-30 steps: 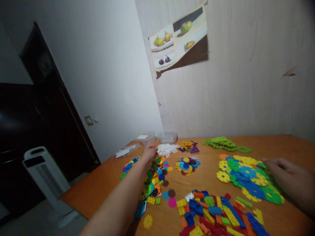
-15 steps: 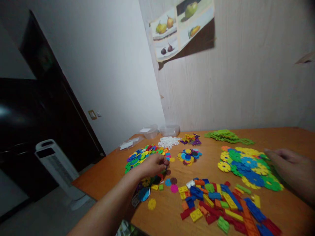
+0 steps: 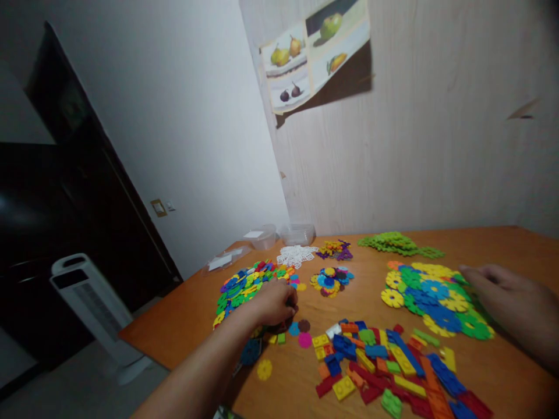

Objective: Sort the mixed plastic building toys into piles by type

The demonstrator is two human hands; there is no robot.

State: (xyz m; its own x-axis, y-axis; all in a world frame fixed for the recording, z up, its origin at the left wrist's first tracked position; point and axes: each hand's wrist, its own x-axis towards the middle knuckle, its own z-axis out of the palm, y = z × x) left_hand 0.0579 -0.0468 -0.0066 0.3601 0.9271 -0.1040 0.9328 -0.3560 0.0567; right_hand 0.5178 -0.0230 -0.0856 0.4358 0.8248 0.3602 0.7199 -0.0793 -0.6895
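My left hand (image 3: 278, 302) has its fingers curled downward over the right edge of a mixed pile of small coloured discs and pieces (image 3: 244, 288). Whatever its fingertips hold, if anything, is hidden. Just below it on the table lie a blue disc, a brown disc (image 3: 304, 326) and a pink disc (image 3: 305, 340). My right hand (image 3: 509, 291) is closed at the right side of a pile of large yellow, green and blue flower-shaped discs (image 3: 437, 297). Its finger pads are turned away, so I cannot see what is in them.
Toy bricks (image 3: 384, 366) are spread at the front. Further back are a small flower-disc pile (image 3: 331, 282), white pieces (image 3: 296, 255), yellow and purple pieces (image 3: 335, 249), green pieces (image 3: 393, 243) and clear plastic tubs (image 3: 298, 234). A white tower fan (image 3: 87, 314) stands left of the table.
The whole view has shifted slightly. My left hand has moved a little downward and its fingers point lower beside the mixed pile. My right hand stays by the large discs.
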